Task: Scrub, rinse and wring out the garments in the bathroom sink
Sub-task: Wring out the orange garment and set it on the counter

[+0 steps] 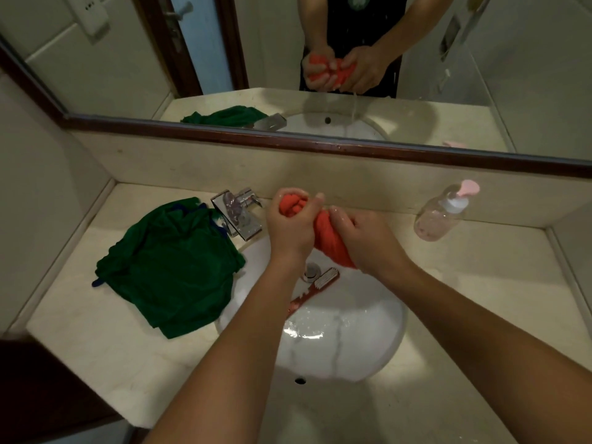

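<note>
Above the white sink [378, 350] I hold a wet orange garment [326, 235], twisted into a thick rope. My left hand [290, 225] grips its upper end near the chrome tap [238, 216]. My right hand [368, 238] grips the lower part, with the cloth's end poking out below my palm. In the basin by the drain [311, 271] lies a red-handled scrubbing brush [315, 288]. A green garment [169, 264] lies crumpled on the counter left of the sink, its edge hanging over the rim.
A clear pump bottle with pink liquid [440, 213] stands at the back right of the beige counter [480, 290]. A wood-framed mirror [320, 142] runs along the back wall and reflects my hands. Walls close in on both sides.
</note>
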